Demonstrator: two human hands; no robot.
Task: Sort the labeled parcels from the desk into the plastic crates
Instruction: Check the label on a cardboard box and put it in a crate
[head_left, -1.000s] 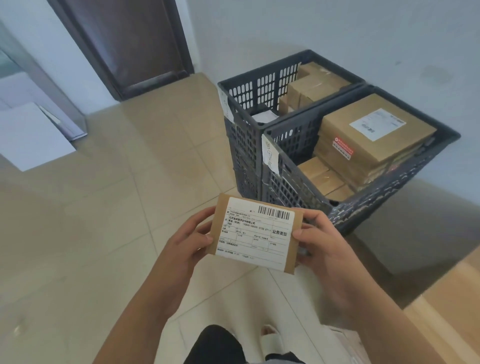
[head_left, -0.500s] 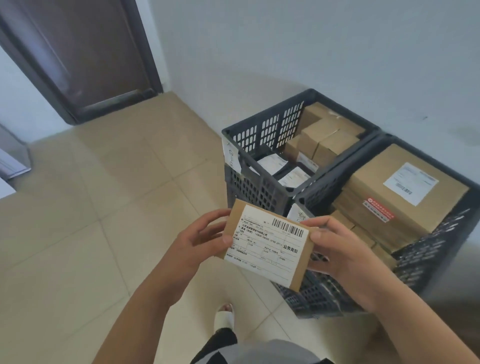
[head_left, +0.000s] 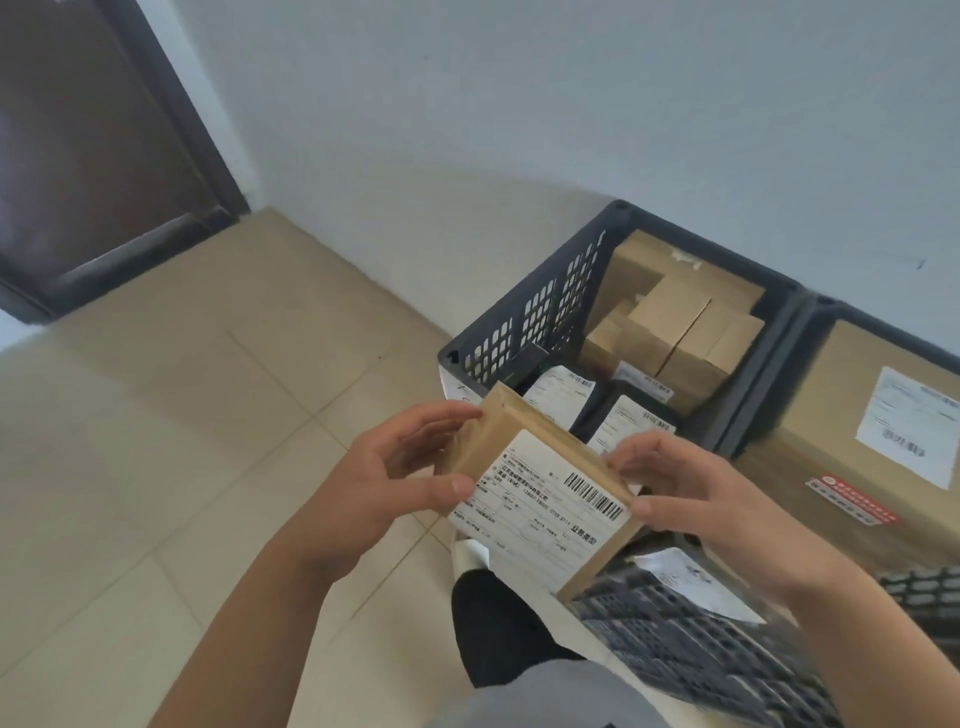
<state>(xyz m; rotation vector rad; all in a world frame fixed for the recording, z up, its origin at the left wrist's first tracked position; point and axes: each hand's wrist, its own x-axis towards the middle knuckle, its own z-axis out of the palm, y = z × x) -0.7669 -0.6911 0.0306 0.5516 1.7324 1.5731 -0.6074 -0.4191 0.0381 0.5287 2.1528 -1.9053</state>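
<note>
A small brown cardboard parcel (head_left: 540, 499) with a white barcode label is held in front of me by both hands, tilted, just over the near corner of the crates. My left hand (head_left: 395, 483) grips its left edge, my right hand (head_left: 691, 499) its right edge. The left dark plastic crate (head_left: 524, 312) holds several small brown boxes and dark flat parcels with white labels. The right crate (head_left: 810, 312) holds a large brown labeled box (head_left: 878, 441) on top.
Both crates stand on a beige tiled floor (head_left: 182, 441) against a pale wall (head_left: 519, 104). A dark wooden door (head_left: 88, 145) is at the far left. My leg shows below the parcel.
I have come closer to the crates, which now fill the right side. The parcel has tilted and moved over the near corner of the crates, still held by both hands.
</note>
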